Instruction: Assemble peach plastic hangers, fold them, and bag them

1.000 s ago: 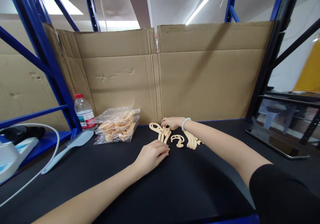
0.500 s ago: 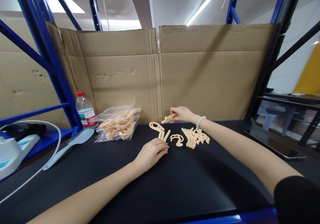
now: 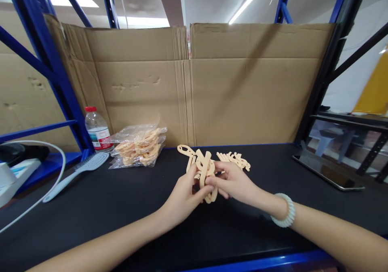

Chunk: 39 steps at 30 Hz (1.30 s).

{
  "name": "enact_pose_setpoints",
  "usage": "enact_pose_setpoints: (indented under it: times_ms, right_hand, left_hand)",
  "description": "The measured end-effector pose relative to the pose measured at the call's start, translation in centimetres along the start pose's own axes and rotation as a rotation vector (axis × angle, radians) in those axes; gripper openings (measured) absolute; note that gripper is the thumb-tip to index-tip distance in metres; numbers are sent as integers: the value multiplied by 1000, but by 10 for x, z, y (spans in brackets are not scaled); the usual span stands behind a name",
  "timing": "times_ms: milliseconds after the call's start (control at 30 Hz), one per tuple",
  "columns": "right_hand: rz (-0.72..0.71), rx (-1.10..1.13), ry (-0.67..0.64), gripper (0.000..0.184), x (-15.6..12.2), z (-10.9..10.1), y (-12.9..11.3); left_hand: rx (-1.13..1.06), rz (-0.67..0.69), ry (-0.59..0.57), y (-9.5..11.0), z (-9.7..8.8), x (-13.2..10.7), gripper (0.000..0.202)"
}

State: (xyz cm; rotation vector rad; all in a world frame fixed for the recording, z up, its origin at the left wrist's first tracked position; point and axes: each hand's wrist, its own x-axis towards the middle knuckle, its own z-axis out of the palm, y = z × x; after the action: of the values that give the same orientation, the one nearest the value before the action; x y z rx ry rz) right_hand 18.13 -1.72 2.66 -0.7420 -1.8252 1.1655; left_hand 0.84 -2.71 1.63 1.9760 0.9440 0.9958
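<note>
My left hand (image 3: 185, 195) and my right hand (image 3: 235, 182) meet near the middle of the black table. Both are closed on a bundle of flat beige pieces (image 3: 205, 171), raised in front of me. Long strips in it cross one another, with a rounded part behind them. My fingers hide its lower part, and I cannot make out how the pieces join. Behind my left hand lies a loop-ended beige piece (image 3: 185, 150). Beyond my right hand is a row of curved beige pieces (image 3: 235, 159), partly covered by that hand.
Clear plastic bags of beige pieces (image 3: 138, 147) lie at the back left. Beside them are a red-capped bottle (image 3: 98, 130) and a pale hairbrush (image 3: 77, 175). A white power strip (image 3: 21, 181) with a cable is far left, a dark tablet (image 3: 327, 173) right. Cardboard (image 3: 251, 90) walls the back.
My right hand has come from the back toward me with its beige piece. My left hand has lifted strips off the table, and both hands now hold them together. The view has shifted slightly.
</note>
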Motion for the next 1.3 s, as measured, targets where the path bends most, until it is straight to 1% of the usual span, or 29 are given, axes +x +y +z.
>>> enact_pose_setpoints:
  times_ms: [67, 100, 167, 267, 367, 433, 500, 567, 633, 700, 800, 867, 933, 1000, 1067, 1133, 1167, 1233, 1300]
  right_hand:
    - [69, 70, -61, 26, -3, 2, 5]
    - [95, 90, -63, 29, -4, 1, 7]
    - [141, 108, -32, 31, -4, -3, 9]
    - [226, 114, 3, 35, -1, -12, 8]
    - [291, 96, 59, 38, 4, -26, 5]
    - [327, 93, 65, 38, 7, -37, 4]
    - [340, 75, 49, 35, 9, -48, 4]
    - [319, 32, 52, 31, 9, -57, 5]
    - [290, 18, 69, 28, 9, -62, 6]
    - [262, 72, 92, 28, 8, -63, 6]
    - [229, 201, 183, 28, 9, -64, 9]
    - [194, 265, 254, 28, 10, -65, 13]
    - [158, 295, 298, 29, 11, -65, 18]
    - [139, 320, 288, 30, 12, -61, 22]
    - [140, 357, 250, 31, 10, -52, 24]
    - [143, 388, 213, 33, 7, -40, 24]
    - [139, 389, 200, 33, 5, -34, 24]
    - [124, 369, 179, 32, 2, -25, 24]
    - [109, 346, 144, 30, 0, -20, 24]
  left_hand:
    - [23, -16, -3, -5, -1, -1, 29]
    - [25, -22, -2, -7, -1, -1, 26]
    - [-3, -38, 4, -11, -3, 0, 27]
    - [-110, -87, 23, -13, -6, 1, 30]
    - [-200, -141, 43, -15, -11, 3, 32]
    - [-245, -162, 63, -16, -15, 5, 37]
    - [-301, -157, 101, -17, -17, 7, 41]
    - [-370, -129, 146, -18, -19, 9, 40]
    - [-435, -106, 180, -18, -20, 11, 37]
    - [-475, -116, 184, -17, -22, 13, 36]
    - [-449, -125, 135, -16, -26, 15, 32]
    - [-370, -130, 91, -15, -29, 15, 29]
    - [-283, -151, 51, -13, -31, 16, 30]
    - [-221, -152, 38, -11, -31, 15, 32]
    - [-215, -134, 40, -8, -30, 13, 33]
    - [-289, -178, 6, -4, -27, 11, 33]
    - [-364, -224, -45, -3, -25, 9, 34]
    - [-542, -314, -185, -1, -22, 7, 39]
    - [-686, -363, -302, -2, -20, 7, 44]
